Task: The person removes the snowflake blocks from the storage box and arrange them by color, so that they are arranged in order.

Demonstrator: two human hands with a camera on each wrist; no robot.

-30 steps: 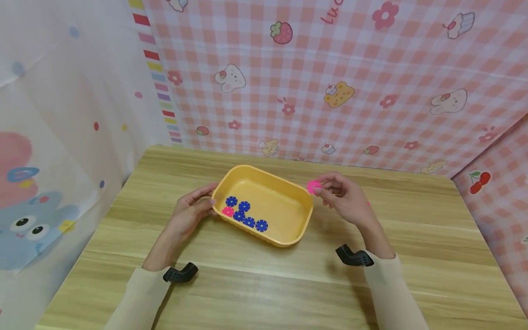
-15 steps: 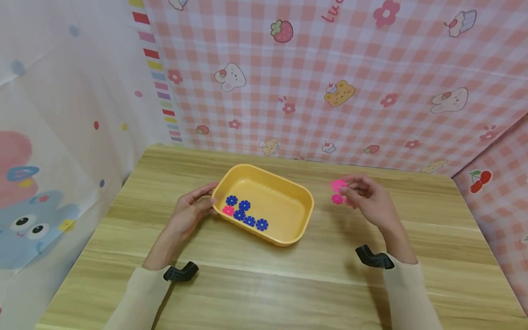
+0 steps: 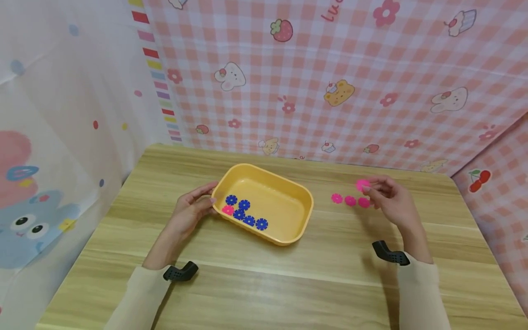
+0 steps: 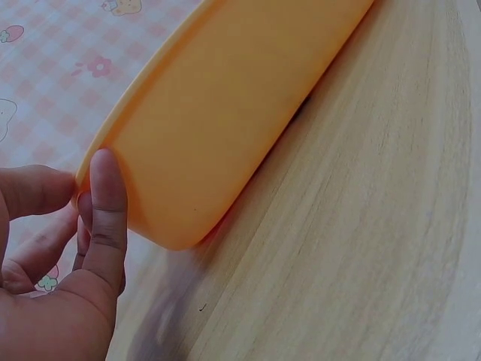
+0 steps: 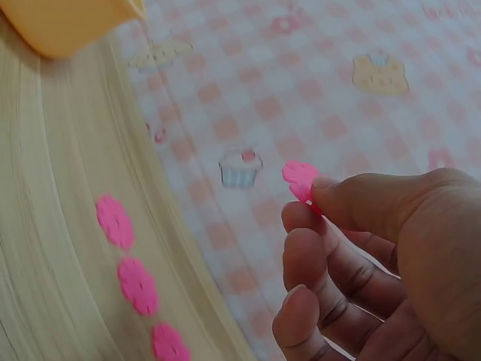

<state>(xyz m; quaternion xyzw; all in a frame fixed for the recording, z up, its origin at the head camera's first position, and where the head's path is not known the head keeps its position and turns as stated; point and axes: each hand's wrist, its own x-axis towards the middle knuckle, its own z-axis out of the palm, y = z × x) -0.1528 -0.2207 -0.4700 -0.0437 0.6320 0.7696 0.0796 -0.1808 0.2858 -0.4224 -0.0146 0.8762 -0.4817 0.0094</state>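
Observation:
A yellow plastic tray (image 3: 284, 192) stands mid-table, its left end pinched at the rim between the thumb and fingers of my left hand (image 3: 191, 208). Inside, along the near left side, lie several blue snowflake-shaped discs (image 3: 249, 221) and one pink disc (image 3: 228, 210). My right hand (image 3: 396, 201), to the right of the tray, pinches a pink snowflake disc (image 5: 301, 179) between thumb and index finger, held above the table. Below it, a row of three pink discs (image 3: 350, 200) lies flat on the wood. The left wrist view shows the tray's outer wall (image 4: 203, 120) close up.
The light wooden table (image 3: 264, 284) backs onto a pink checked cloth (image 3: 255, 105) with cartoon prints. A white patterned cloth (image 3: 74, 105) hangs at the left. Black wrist mounts (image 3: 180, 272) sit at both cuffs.
My right hand has moved right, away from the tray's right rim, still pinching the pink disc. The row of pink discs on the table has come into sight. My left hand and the tray stay put.

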